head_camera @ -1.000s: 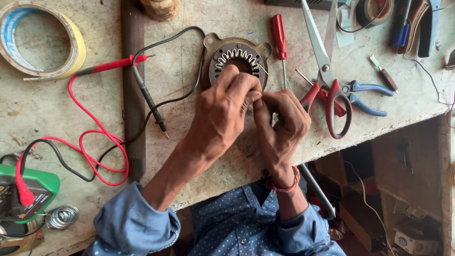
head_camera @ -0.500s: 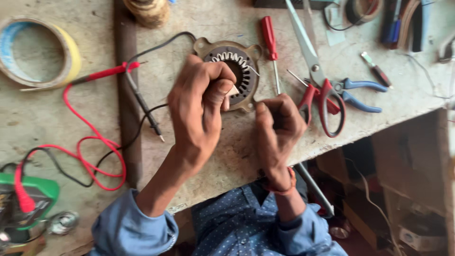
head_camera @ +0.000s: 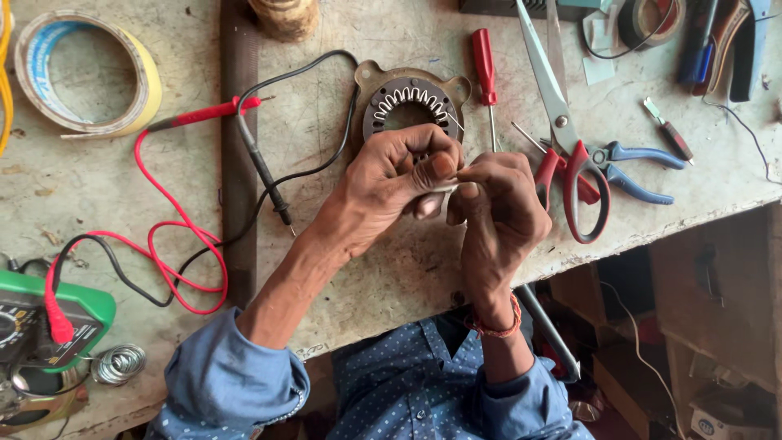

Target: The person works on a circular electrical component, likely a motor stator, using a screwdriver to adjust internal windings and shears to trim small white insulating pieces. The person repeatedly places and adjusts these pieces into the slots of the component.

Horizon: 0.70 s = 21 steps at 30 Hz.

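Note:
My left hand [head_camera: 391, 183] and my right hand [head_camera: 497, 204] meet above the workbench, fingertips pinched together on a small pale strip [head_camera: 446, 187] held between them. Just beyond my left hand lies a round metal motor stator [head_camera: 411, 102] with a toothed inner ring and a thin wire sticking out at its right. A red-handled screwdriver [head_camera: 485, 65] lies right of the stator. Red-handled scissors [head_camera: 562, 130] and blue-handled pliers [head_camera: 635, 163] lie close to my right hand.
Red and black multimeter probes [head_camera: 236, 122] with looped leads run to a green multimeter [head_camera: 49, 322] at the lower left. A tape roll [head_camera: 90, 73] sits upper left, a solder coil [head_camera: 118, 363] near the meter. More tools crowd the upper right; the bench edge [head_camera: 652, 232] drops off at right.
My left hand has come off the stator and drawn back toward me. Both hands now pinch the small strip together. The stator is now uncovered.

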Each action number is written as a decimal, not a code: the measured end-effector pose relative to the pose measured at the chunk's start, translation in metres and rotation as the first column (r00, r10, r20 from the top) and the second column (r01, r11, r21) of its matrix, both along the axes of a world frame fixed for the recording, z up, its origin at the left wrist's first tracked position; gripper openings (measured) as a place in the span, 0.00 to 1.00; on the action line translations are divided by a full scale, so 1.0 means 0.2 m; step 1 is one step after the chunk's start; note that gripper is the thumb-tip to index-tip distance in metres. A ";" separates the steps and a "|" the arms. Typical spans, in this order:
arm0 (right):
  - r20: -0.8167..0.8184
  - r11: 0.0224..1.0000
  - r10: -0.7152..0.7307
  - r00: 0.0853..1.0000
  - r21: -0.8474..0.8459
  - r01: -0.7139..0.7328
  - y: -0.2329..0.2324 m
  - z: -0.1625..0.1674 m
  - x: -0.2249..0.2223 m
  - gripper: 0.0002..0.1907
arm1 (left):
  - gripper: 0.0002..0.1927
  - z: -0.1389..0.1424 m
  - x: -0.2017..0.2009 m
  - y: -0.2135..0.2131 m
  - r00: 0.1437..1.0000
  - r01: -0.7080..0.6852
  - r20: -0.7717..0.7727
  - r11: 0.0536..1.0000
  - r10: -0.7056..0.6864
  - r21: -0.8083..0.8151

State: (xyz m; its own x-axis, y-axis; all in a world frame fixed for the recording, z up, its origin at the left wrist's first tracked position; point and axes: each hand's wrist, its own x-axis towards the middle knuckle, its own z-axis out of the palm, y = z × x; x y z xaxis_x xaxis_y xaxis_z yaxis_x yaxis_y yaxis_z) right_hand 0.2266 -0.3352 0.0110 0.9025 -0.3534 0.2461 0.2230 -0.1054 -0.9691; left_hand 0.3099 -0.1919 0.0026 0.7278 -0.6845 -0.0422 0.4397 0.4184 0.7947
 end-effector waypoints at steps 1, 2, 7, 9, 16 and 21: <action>-0.028 1.000 -0.008 1.000 -0.010 0.008 0.00 0.00 0.00 0.04 | 0.24 0.00 0.01 0.00 0.997 -0.023 0.070 0.997 0.018 0.075; -0.054 1.000 -0.018 0.998 -0.021 0.017 0.00 0.00 0.01 0.04 | 0.26 0.00 0.02 0.00 0.989 -0.050 0.142 0.988 0.029 0.147; -0.043 0.999 -0.026 0.999 -0.030 0.025 0.02 0.03 0.03 0.06 | 0.25 0.00 0.02 -0.01 0.758 -0.349 0.646 0.891 0.086 0.291; -0.058 0.999 -0.021 0.998 -0.031 0.019 0.02 0.04 0.03 0.07 | 0.21 0.00 0.01 -0.03 0.622 -0.497 0.777 0.816 0.099 0.294; -0.113 0.982 0.058 0.992 0.183 -0.036 -0.02 0.03 0.05 0.07 | 0.11 0.04 -0.07 -0.11 0.605 -0.607 0.782 0.721 0.147 0.335; -0.089 0.897 0.154 0.984 0.430 -0.101 -0.03 0.01 0.06 0.09 | 0.09 0.07 -0.11 -0.12 0.576 -0.664 0.782 0.695 0.239 0.277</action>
State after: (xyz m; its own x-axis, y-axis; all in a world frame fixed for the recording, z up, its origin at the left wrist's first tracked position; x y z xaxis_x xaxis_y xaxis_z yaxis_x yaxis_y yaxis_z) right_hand 0.2386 -0.3404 0.0131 0.9599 -0.2802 -0.0113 0.0885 0.3410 -0.9359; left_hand 0.2885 -0.2164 0.0168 0.8936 -0.2734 0.3561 -0.4039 -0.1430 0.9036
